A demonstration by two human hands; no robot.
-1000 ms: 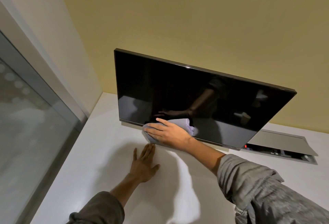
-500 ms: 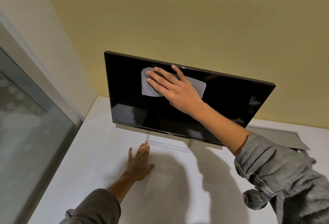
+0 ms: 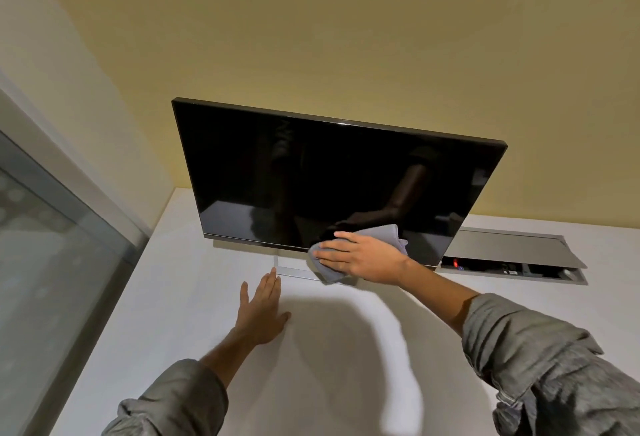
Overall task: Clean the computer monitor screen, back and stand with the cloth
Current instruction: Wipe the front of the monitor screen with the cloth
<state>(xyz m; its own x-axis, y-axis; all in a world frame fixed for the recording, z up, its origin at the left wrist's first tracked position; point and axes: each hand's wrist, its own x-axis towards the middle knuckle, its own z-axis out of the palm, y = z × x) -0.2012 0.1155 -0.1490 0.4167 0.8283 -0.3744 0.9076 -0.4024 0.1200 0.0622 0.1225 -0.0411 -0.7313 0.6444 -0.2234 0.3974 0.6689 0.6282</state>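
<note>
Wiping the lower edge of the monitor [image 3: 332, 176], my right hand [image 3: 363, 255] presses the grey cloth [image 3: 391, 233] flat against the glass, fingers straight, to spread pressure. My left hand [image 3: 261, 311] lies flat and empty on the white desk [image 3: 173, 297], just near of the stand [image 3: 294, 271], apparently bracing me. Back and stand appear not yet cleaned. An open cable tray [image 3: 512, 262] sits far right.
</note>
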